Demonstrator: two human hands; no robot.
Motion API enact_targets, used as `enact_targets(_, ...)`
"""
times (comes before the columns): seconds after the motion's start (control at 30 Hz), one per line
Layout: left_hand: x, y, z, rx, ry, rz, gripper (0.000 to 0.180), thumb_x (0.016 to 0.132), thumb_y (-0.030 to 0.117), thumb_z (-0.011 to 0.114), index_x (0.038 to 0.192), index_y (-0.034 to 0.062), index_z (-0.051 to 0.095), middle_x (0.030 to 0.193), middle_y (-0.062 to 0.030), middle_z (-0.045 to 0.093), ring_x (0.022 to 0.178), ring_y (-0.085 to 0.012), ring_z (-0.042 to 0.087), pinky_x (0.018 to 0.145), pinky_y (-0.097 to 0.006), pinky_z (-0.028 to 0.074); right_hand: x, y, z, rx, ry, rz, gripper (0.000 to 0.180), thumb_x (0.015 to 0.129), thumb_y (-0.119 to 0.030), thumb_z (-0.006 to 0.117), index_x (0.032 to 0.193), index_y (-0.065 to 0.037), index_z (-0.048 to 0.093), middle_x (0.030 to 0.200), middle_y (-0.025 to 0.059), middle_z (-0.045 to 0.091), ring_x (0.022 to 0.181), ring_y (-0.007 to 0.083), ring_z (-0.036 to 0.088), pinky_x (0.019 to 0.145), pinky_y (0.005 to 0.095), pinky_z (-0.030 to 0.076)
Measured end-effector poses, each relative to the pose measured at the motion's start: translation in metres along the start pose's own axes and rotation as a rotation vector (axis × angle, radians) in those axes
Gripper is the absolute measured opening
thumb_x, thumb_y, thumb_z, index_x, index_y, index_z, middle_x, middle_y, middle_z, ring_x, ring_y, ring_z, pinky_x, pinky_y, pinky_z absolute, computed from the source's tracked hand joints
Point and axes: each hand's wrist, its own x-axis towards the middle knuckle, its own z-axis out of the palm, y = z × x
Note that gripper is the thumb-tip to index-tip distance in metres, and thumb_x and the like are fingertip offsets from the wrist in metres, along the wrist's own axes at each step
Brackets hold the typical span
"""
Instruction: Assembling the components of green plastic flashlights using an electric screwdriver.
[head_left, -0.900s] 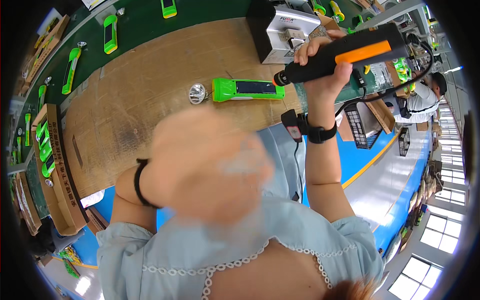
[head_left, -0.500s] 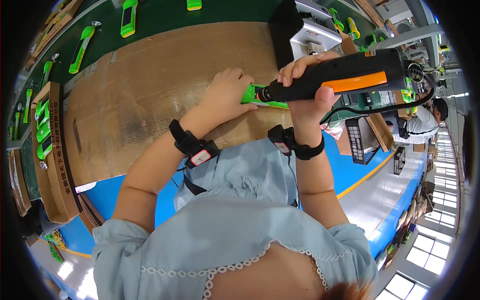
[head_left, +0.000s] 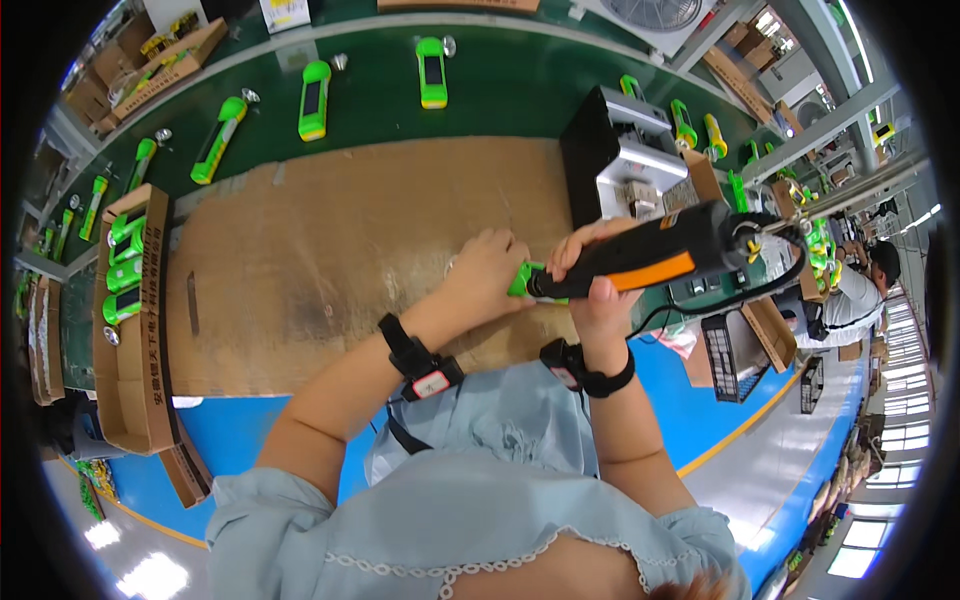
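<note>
My right hand grips a black and orange electric screwdriver, held nearly level with its tip pointing left. The tip meets a green torch-like device lying on the brown cardboard-covered bench. My left hand lies over that green device and holds it down, hiding most of it. Both wrists wear black bands.
A green conveyor belt beyond the bench carries several more green devices. An open cardboard box with green devices stands at the left. A black machine sits at the bench's right end. Another person works at far right.
My left hand came down from in front of the camera and settled on the green device. The screwdriver dropped from a raised position until its tip met the device.
</note>
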Motion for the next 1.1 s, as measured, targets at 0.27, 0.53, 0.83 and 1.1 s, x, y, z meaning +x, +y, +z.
enact_targets(0.27,-0.006,0.005,-0.006,0.045,0.022,0.066,0.047,0.06,0.023,0.079,0.096,0.0038,0.055,0.096,-0.0173,0.051,0.094,-0.0363,0.05,0.078,-0.044,0.044,0.003,0.002,0.004,-0.047,0.118,0.01,0.047,0.073,-0.028,0.076,0.095,0.0,0.047,0.069,0.0089,0.056,0.058,0.014,0.055,0.053,0.0251,0.044)
enact_targets(0.53,-0.007,-0.006,-0.012,0.032,-0.07,0.188,0.043,0.066,0.012,0.068,0.104,0.0023,0.052,0.101,-0.0189,0.05,0.097,-0.0375,0.049,0.083,-0.043,0.041,0.01,0.001,-0.001,0.045,0.052,0.021,0.044,0.076,-0.02,0.074,0.104,-0.001,0.045,0.078,0.0103,0.058,0.065,0.0151,0.057,0.059,0.0262,0.047)
enact_targets(0.83,-0.031,0.014,-0.031,0.262,-0.048,0.097,0.046,0.069,0.016,0.072,0.106,0.001,0.051,0.102,-0.0192,0.05,0.097,-0.0372,0.05,0.083,-0.043,0.042,0.002,-0.075,-0.024,-0.674,0.232,-0.126,0.059,0.082,-0.02,0.068,0.126,0.003,0.036,0.109,0.0141,0.051,0.098,0.0235,0.054,0.09,0.0357,0.043)
enact_targets(1.1,0.007,-0.053,-0.035,0.551,0.156,-0.3,0.048,0.073,0.026,0.073,0.101,-0.0065,0.051,0.099,-0.0235,0.049,0.091,-0.0396,0.053,0.076,-0.046,0.047,-0.039,-0.138,-0.009,-1.247,0.299,-0.204,0.046,0.078,-0.01,0.068,0.116,0.005,0.048,0.111,0.0154,0.051,0.103,0.0304,0.051,0.09,0.0375,0.042)
